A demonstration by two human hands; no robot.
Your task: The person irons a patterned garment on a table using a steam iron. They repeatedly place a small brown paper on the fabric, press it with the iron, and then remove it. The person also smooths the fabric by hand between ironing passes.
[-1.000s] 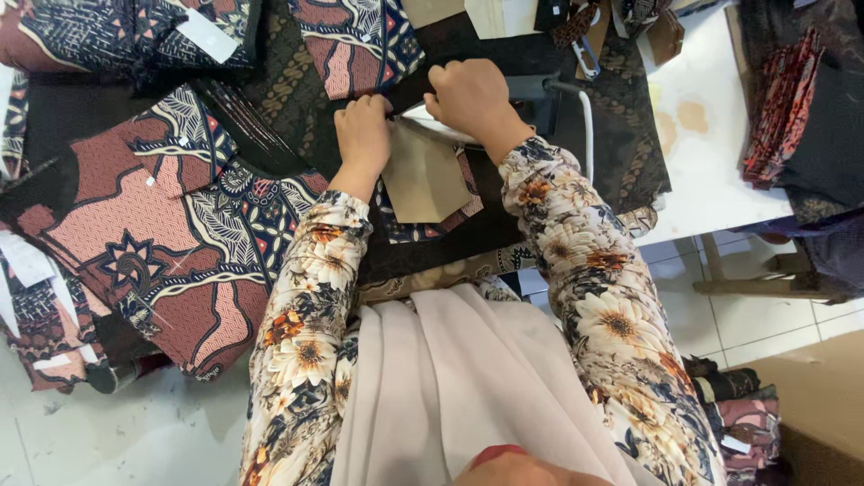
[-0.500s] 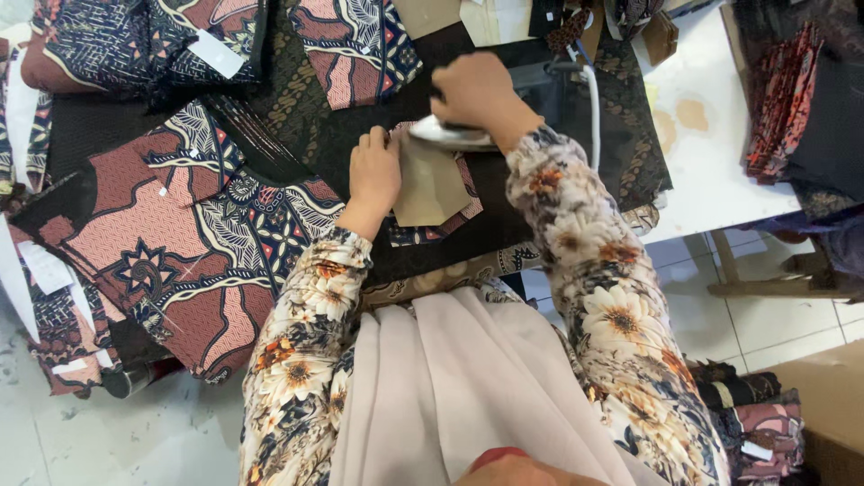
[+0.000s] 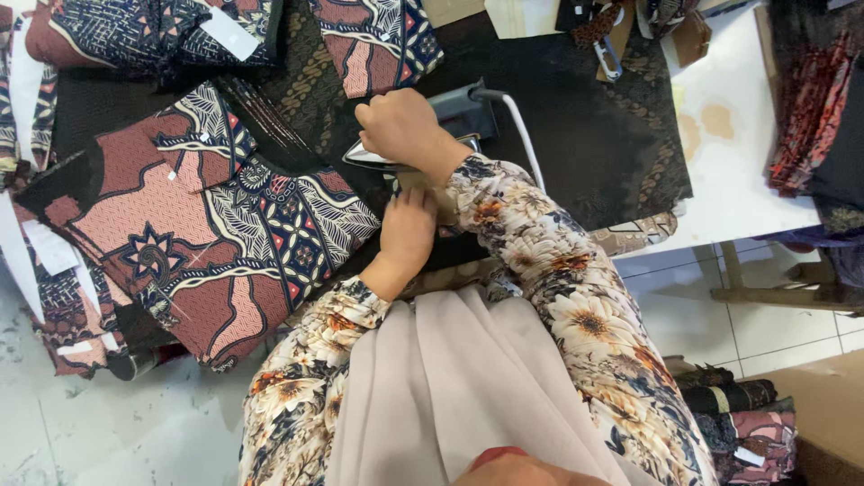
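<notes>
Iron (image 3: pixel 396 155) sits mid-frame, a bit above centre, with the right hand (image 3: pixel 400 126) wrapped tight around its handle, so that grip is closed on it, knuckles up. Its long axis runs roughly left to right across the picture, and the soleplate shows as a shiny edge just under the fist. Starting nearest the camera: beige headscarf cloth (image 3: pixel 450 387) hangs down the middle, floral sleeves on both sides. Just above that, the left hand (image 3: pixel 407 236) lies flat, fingers pressed down on a small tan fabric piece (image 3: pixel 430 191), which is right below the iron and touching or nearly touching its plate. So the cloth lies toward the bottom of the frame from the iron, and the left hand is the nearer one to it, with its fingertips close to the hot edge. To the left, a big maroon and navy batik garment (image 3: pixel 216 234) is spread out. A white cord (image 3: pixel 522 135) runs off to the right over the black pressing cloth (image 3: pixel 585 117). Farther up there's more folded batik, and the white desk (image 3: pixel 747 171) shows at the upper right with some stains.
</notes>
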